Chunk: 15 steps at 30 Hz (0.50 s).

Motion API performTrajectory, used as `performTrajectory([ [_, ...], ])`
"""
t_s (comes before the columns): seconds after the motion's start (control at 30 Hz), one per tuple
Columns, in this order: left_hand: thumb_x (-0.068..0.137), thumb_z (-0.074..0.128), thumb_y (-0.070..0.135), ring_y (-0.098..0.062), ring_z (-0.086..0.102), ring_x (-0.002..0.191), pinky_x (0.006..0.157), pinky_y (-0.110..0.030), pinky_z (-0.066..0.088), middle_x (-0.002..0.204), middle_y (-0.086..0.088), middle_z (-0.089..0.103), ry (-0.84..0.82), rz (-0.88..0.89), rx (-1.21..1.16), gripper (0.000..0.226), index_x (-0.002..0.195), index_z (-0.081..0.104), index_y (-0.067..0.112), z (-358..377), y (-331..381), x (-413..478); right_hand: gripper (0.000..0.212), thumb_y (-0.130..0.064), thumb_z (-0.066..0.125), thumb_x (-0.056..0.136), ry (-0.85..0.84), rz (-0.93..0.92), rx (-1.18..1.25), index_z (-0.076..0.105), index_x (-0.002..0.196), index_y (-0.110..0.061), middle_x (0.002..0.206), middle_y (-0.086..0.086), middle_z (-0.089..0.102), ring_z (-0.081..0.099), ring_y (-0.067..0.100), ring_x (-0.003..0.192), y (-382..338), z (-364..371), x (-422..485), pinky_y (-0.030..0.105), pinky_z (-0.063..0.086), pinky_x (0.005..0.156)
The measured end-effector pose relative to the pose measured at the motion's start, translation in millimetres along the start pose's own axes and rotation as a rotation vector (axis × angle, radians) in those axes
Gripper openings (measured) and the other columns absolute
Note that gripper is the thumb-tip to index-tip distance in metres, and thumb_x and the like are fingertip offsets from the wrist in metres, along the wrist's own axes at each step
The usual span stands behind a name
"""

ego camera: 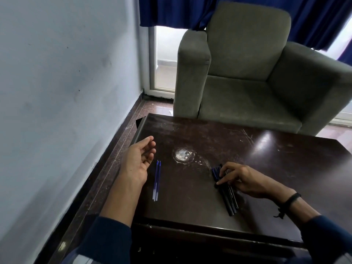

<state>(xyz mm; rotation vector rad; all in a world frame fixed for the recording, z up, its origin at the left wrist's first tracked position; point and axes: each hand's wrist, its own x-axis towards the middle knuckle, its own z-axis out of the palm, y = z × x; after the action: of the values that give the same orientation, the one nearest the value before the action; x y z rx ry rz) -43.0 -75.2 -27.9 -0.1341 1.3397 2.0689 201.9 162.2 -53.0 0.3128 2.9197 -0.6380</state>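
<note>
While your left hand (139,161) hangs palm-up over the left edge of the table (190,204), its fingers are relaxed and apart and it holds nothing. Two refills (156,181) lie side by side on the table just right of that hand, parallel, tips pointing far, not touching it.

Your right hand (245,180) sits right of centre. Its fingers curl over the far ends of the pens (231,199) and the thumb is against their left side, so the grip is closed on the bundle. The pens have dark barrels and lie on the table, their near ends fanned toward you. You cannot count them: your fingers cover the far ends and the barrels blend into the dark top. Print on one barrel is too small to read.

A wristband (291,199) is on your right wrist. A pale round scuff (183,155) lies between the hands, farther off. The armchair (247,73) beyond the far edge is cut off at the right.
</note>
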Motion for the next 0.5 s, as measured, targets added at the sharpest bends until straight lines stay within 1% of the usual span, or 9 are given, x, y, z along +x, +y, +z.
performTrajectory([
  [0.1,0.089,0.071,0.015,-0.01,0.067,0.071,0.067,-0.021,0.05,0.083,-0.002,0.075,0.001,0.001,0.002,0.012,0.099,0.077,0.01,0.9,-1.0,0.2,0.053,0.0,0.062,0.092,0.011,0.039,-0.006,0.074,0.118,-0.044,0.12,-0.031,0.047,0.053,-0.011,0.103,-0.6,2.0,-1.9,0.007,0.043,0.084],
  [0.23,0.089,0.072,0.015,-0.01,0.067,0.072,0.067,-0.021,0.05,0.083,-0.001,0.075,0.0,-0.001,0.011,0.012,0.099,0.077,0.011,1.6,-2.7,0.4,0.051,-0.001,0.062,0.094,0.025,0.061,-0.012,0.073,0.12,-0.043,0.12,-0.031,0.045,0.053,-0.009,0.103,-2.1,4.3,-5.5,0.008,0.044,0.083],
  [0.3,0.09,0.072,0.015,-0.01,0.067,0.072,0.066,-0.021,0.05,0.083,-0.001,0.075,0.0,-0.004,0.012,0.011,0.099,0.077,0.011,1.4,-2.4,1.1,0.05,-0.001,0.062,0.094,0.028,0.075,-0.002,0.074,0.12,-0.041,0.12,-0.028,0.046,0.054,-0.007,0.103,-3.4,4.2,-5.2,0.009,0.045,0.083],
  [0.43,0.09,0.071,0.016,-0.01,0.067,0.073,0.066,-0.021,0.05,0.086,-0.002,0.075,0.004,-0.006,0.01,0.013,0.101,0.077,0.011,1.4,-1.8,2.0,0.047,-0.002,0.06,0.096,0.014,0.114,-0.004,0.073,0.122,-0.04,0.121,-0.024,0.047,0.052,-0.008,0.101,-7.3,2.2,-5.2,0.006,0.043,0.081],
  [0.5,0.09,0.072,0.015,-0.011,0.067,0.074,0.067,-0.021,0.05,0.086,-0.002,0.075,0.006,-0.004,0.008,0.013,0.101,0.077,0.01,2.0,-2.3,1.9,0.047,-0.002,0.06,0.096,0.005,0.12,0.002,0.072,0.123,-0.039,0.122,-0.023,0.047,0.053,-0.006,0.102,-9.4,1.7,-5.4,0.009,0.046,0.084],
])
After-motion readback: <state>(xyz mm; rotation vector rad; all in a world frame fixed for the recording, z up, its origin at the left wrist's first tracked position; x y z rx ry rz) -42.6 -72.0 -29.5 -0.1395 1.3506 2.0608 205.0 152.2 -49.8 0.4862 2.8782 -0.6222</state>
